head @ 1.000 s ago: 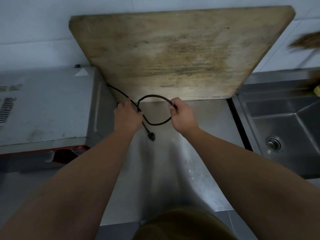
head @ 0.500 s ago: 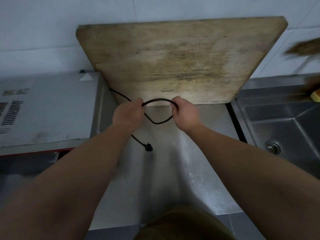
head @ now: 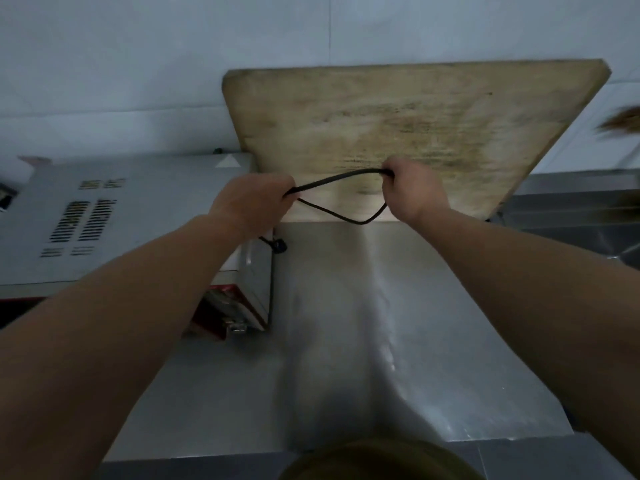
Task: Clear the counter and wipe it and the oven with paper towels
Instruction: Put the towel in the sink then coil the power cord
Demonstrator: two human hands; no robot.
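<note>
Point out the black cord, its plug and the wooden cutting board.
black cord (head: 341,178): head view, on the upper strand stretched between the two hands.
plug (head: 279,245): head view, on the plug body hanging beside the oven.
wooden cutting board (head: 398,109): head view, on its stained face.

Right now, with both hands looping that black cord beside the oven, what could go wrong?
1. The plug dangles below the left hand against the oven; it may swing and knock the side.
2. The wooden board leans on the wall just behind the right hand; a bump might tip it.
3. The cord looks taut between the hands; hard pulling could strain it.
</note>
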